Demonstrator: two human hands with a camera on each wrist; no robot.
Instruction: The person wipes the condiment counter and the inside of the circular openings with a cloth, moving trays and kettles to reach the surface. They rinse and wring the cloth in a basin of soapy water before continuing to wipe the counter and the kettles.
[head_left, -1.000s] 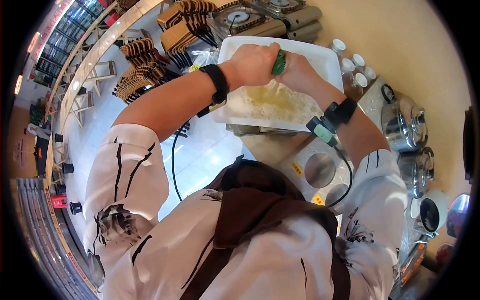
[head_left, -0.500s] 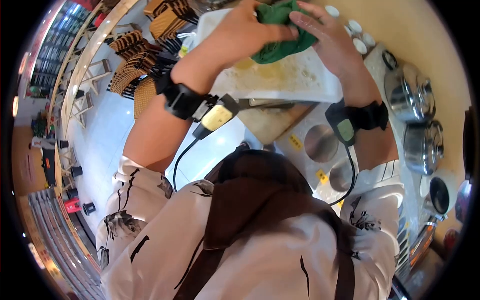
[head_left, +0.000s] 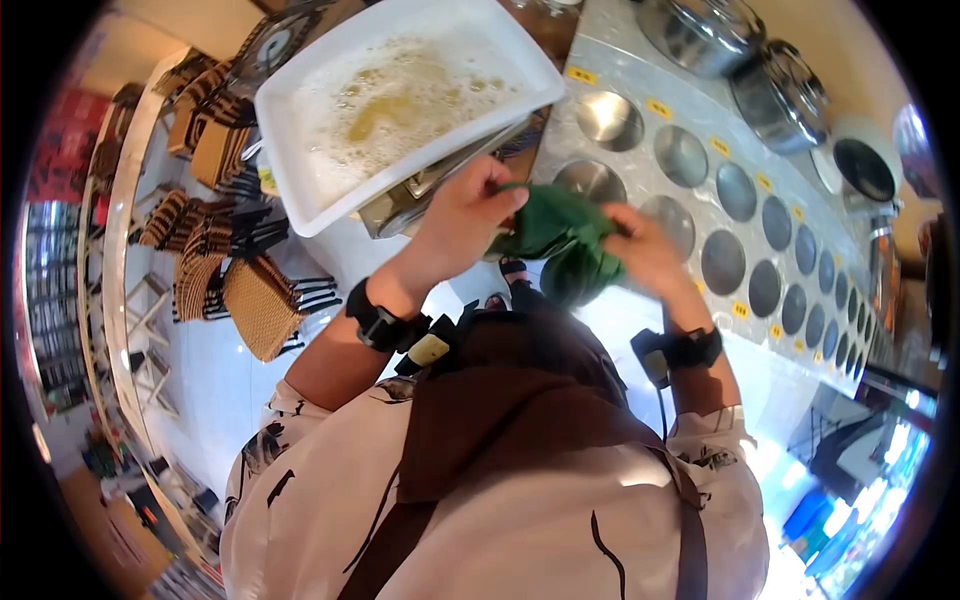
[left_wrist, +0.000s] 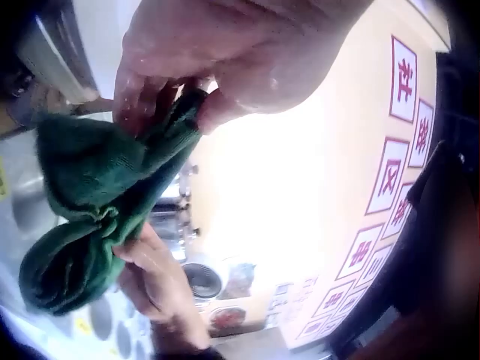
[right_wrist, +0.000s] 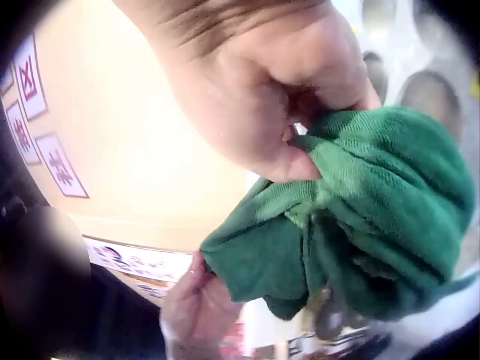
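Observation:
A crumpled green cloth (head_left: 562,235) hangs between my two hands in front of the body. My left hand (head_left: 462,220) pinches one end of it between thumb and fingers, and its skin glistens wet in the left wrist view. On the other side, my right hand (head_left: 650,258) grips the cloth, with the thumb pressing on a fold in the right wrist view. The cloth (right_wrist: 375,187) is bunched and twisted in the middle, with loose folds drooping below. Beyond the left hand stands a white basin (head_left: 300,190) with foamy, yellowish liquid in it.
At the right runs a metal counter (head_left: 690,215) with rows of round wells and yellow labels. Lidded steel pots (head_left: 780,95) and a small fan (head_left: 865,168) stand along its far side. Stacked woven chairs (head_left: 262,305) are on the floor at the left.
Both hands have come from over the basin toward the body and the counter, bringing the cloth along. Earlier wrung into a tight bundle, it is now loosened. The head view has turned rightward.

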